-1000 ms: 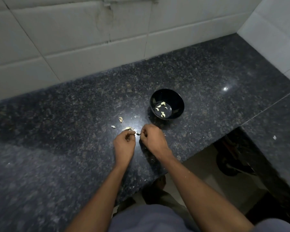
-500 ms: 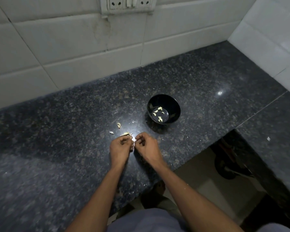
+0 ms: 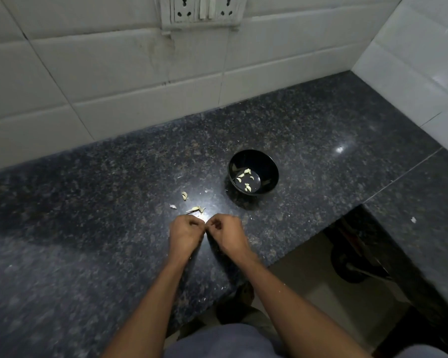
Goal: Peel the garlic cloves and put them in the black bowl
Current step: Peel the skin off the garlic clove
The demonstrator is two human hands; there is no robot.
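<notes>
- The black bowl [image 3: 253, 172] is small, round and shiny. It sits on the dark speckled bench [image 3: 321, 140], a little past the hands and to their right.
- A few pale, curved peeled cloves [image 3: 245, 177] lie in the bottom of the bowl.
- The left hand [image 3: 186, 235] and the right hand [image 3: 226, 235] are close together over the bench, knuckles up. Their fingertips meet in the middle.
- The fingers of both hands are curled in tight, as if they pinch something tiny between them. It is too small and too hidden to see what it is, so I cannot tell what they hold.
- Just past the hands, small pale bits of garlic [image 3: 196, 209] lie on the bench. One more bit [image 3: 184, 195] lies a little further away, and a tiny one [image 3: 173, 206] lies to the left.
- These bits lie between the hands and the bowl, a bit to the left.
- A bright spot of light shines on the bench near the bits.
- Behind the bench is a wall of white tiles [image 3: 130, 68]. A white socket plate [image 3: 202, 10] is at the top of it.
- On the right the bench has a gap, and the floor [image 3: 308, 280] shows below.
</notes>
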